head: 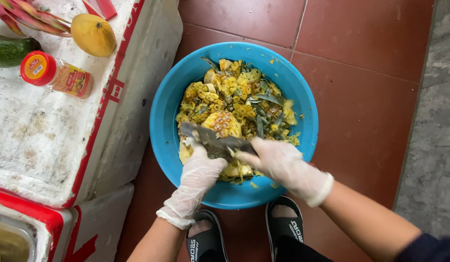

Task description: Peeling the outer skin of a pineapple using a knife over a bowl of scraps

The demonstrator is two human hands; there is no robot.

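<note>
I find the work at the peeling stage. My left hand (pixel 201 167), in a thin clear glove, is closed around the near end of a pineapple (pixel 223 124) and steadies it over a blue basin (pixel 164 116) standing on the red tiled floor (pixel 370 58). My right hand (pixel 278 162), gloved likewise, is clamped on the handle of a broad knife (pixel 212 139); the blade lies across the fruit, flat side up, its tip pointing left. The pineapple sits at the near middle of the basin, tilted, with yellow flesh already bared on the far side. Beyond it the basin is heaped with rind strips and green leaves (pixel 244 92).

I judge that part of the skin remains, though the hands hide the near side and I cannot confirm how much. The next stroke calls for a firm hold by the left hand, fingers kept behind the edge, and a shallow cut drawn along the curve of the fruit.

To the left stands a white foam box (pixel 45 140) serving as worktop, carrying a red-capped jar (pixel 55 73), a yellow mango (pixel 93 34) and a green avocado (pixel 10 50). My sandals (pixel 244 233) are just near of the basin.
</note>
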